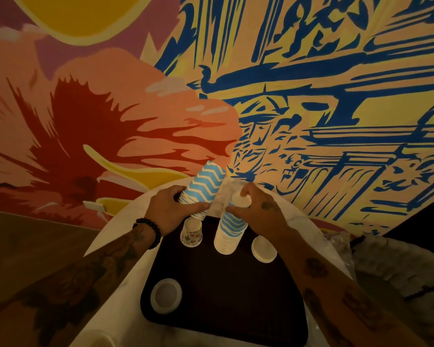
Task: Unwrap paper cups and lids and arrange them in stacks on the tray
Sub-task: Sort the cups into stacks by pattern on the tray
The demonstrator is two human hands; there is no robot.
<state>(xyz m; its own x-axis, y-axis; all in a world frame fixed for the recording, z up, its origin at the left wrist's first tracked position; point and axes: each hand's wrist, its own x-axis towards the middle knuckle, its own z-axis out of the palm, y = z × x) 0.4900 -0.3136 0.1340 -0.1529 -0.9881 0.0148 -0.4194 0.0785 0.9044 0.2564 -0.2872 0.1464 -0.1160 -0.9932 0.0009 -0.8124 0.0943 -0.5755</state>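
A dark tray [226, 304] lies on a white round table. My left hand [171, 211] grips a tilted stack of blue zigzag paper cups [206, 182] above the tray's far edge. My right hand [258, 209] grips the top of a second, upright stack of blue zigzag cups [229, 232] that stands upside down on the tray. A cup with small coloured pictures [191, 232] stands upside down at the far left of the tray. A white stack [263, 249] stands at the far right, cups or lids I cannot tell. A white lid stack [166, 296] sits near the tray's left front.
Crumpled clear plastic wrapping [341, 246] lies on the table to the right of the tray. A painted wall [286, 96] rises directly behind the table. A pale round object [98, 339] shows at the table's near left edge.
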